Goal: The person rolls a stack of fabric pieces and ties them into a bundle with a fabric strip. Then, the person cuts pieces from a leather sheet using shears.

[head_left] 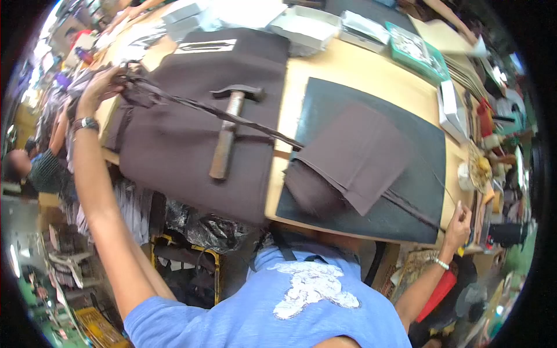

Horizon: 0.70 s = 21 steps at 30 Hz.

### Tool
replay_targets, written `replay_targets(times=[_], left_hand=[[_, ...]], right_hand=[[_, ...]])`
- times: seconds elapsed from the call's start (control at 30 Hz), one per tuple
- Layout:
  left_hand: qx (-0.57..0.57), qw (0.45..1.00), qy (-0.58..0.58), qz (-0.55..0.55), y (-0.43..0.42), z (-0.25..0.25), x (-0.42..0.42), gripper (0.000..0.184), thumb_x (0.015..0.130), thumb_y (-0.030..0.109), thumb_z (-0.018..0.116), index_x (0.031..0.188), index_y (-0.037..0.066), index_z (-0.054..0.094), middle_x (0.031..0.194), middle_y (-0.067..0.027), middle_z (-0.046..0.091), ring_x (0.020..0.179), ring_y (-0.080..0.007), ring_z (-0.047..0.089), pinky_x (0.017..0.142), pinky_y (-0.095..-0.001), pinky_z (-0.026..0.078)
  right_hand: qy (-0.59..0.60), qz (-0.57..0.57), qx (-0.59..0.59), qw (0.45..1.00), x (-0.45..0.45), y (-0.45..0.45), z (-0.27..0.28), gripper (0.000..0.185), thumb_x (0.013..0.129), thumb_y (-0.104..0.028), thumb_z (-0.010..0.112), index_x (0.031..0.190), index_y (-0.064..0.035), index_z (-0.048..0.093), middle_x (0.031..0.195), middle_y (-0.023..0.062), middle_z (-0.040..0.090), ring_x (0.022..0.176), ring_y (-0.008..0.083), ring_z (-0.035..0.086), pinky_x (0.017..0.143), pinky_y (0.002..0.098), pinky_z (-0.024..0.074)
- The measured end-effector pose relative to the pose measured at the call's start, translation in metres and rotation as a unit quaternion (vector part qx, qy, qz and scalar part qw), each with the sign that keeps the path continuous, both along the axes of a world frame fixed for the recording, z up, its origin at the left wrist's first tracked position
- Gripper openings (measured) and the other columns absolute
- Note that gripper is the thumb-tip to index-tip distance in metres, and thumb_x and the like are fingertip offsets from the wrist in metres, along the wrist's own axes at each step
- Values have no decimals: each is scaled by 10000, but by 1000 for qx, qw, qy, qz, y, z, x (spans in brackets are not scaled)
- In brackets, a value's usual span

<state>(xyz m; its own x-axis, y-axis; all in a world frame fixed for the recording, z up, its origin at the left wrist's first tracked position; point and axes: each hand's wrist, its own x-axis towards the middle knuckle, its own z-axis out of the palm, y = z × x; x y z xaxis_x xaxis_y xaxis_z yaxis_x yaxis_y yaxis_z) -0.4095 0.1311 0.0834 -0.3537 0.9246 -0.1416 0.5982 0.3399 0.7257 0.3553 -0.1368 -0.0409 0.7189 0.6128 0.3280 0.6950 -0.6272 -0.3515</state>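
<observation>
My left hand is raised at the far left, fingers closed around the bunched end of a long dark brown strap. The strap stretches across the hammer to a folded brown fabric piece, passing out of sight there. Its other stretch comes out at the lower right and reaches toward my right hand. The fingers of that hand are pinched near the strap's end and a thin thread; exactly what they grip is too small to tell. The fabric piece lies on a black mat.
A large brown bag-like panel lies under the hammer. White boxes and a green tray line the table's far side. A small white cup stands at the right edge. Another person is at the left.
</observation>
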Motion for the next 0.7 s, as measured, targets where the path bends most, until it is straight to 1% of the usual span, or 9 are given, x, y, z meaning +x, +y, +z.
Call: replay_targets(times=[0.03, 0.1, 0.2, 0.27, 0.4, 0.5, 0.53, 0.63, 0.7], left_hand=[[-27, 999, 24, -8, -5, 3, 7, 369, 885, 452, 443, 1043, 168, 618, 810, 10, 635, 649, -41, 562, 634, -202, 461], [-10, 1000, -9, 7, -1, -2, 2, 366, 890, 444, 436, 1040, 166, 620, 864, 20, 637, 573, -22, 566, 568, -180, 460], [56, 993, -97, 29, -4, 5, -1, 350, 880, 421, 477, 1048, 150, 621, 918, -20, 626, 733, -72, 550, 723, -242, 431], [82, 988, -121, 42, -3, 6, -18, 348, 837, 438, 537, 1023, 161, 633, 887, -2, 639, 806, -92, 548, 805, -284, 403], [26, 996, -53, 68, -16, 16, -39, 242, 786, 386, 620, 900, 176, 662, 825, 32, 649, 783, -91, 567, 746, -263, 419], [63, 986, -129, 85, -25, 20, -70, 204, 781, 338, 646, 887, 165, 664, 799, 33, 657, 740, -89, 579, 674, -244, 440], [104, 980, -141, 94, -37, 35, -60, 193, 779, 310, 659, 879, 145, 666, 780, 32, 662, 722, -93, 587, 612, -222, 449], [214, 947, -194, 141, -47, 59, -105, 214, 800, 274, 642, 970, 145, 637, 897, 2, 661, 722, -116, 587, 626, -239, 456], [257, 933, -183, 171, -55, 77, -143, 221, 814, 253, 625, 1010, 150, 619, 923, -7, 657, 752, -120, 592, 639, -249, 459]], right_hand=[[-128, 6, -38, 991, 8, 1, -10, 497, 832, -408, 564, 1132, -14, 524, 1053, 194, 568, 927, 279, 568, 795, 392, 432], [-242, 57, -32, 968, 3, 8, -13, 528, 816, -352, 595, 1216, -33, 466, 1223, 196, 467, 1092, 313, 482, 904, 419, 382], [-159, 219, 55, 961, -64, 25, 2, 547, 794, -289, 628, 1244, -44, 438, 1269, 187, 427, 1169, 338, 411, 968, 418, 333], [-102, 305, 37, 946, -118, 26, 8, 512, 785, -250, 634, 1222, -42, 467, 1268, 186, 430, 1184, 336, 401, 984, 417, 318], [-39, 377, -15, 925, -142, 24, -7, 306, 785, -166, 614, 1049, -22, 559, 1267, 172, 437, 1208, 334, 381, 1013, 426, 279], [100, 377, 0, 921, -130, 22, -18, 125, 802, -109, 578, 867, -5, 551, 1261, 157, 448, 1221, 334, 365, 1030, 441, 245], [84, 378, -4, 922, -134, 24, -15, 93, 821, -84, 549, 796, -8, 500, 1249, 149, 464, 1230, 333, 355, 1024, 452, 241], [-81, 367, -10, 927, -127, 28, -16, 92, 837, -95, 533, 805, -13, 505, 1238, 146, 476, 1224, 328, 366, 1010, 460, 247], [-87, 354, 9, 931, -104, 29, -17, 112, 862, -107, 501, 804, -11, 500, 1246, 143, 471, 1202, 308, 392, 1003, 478, 229]])
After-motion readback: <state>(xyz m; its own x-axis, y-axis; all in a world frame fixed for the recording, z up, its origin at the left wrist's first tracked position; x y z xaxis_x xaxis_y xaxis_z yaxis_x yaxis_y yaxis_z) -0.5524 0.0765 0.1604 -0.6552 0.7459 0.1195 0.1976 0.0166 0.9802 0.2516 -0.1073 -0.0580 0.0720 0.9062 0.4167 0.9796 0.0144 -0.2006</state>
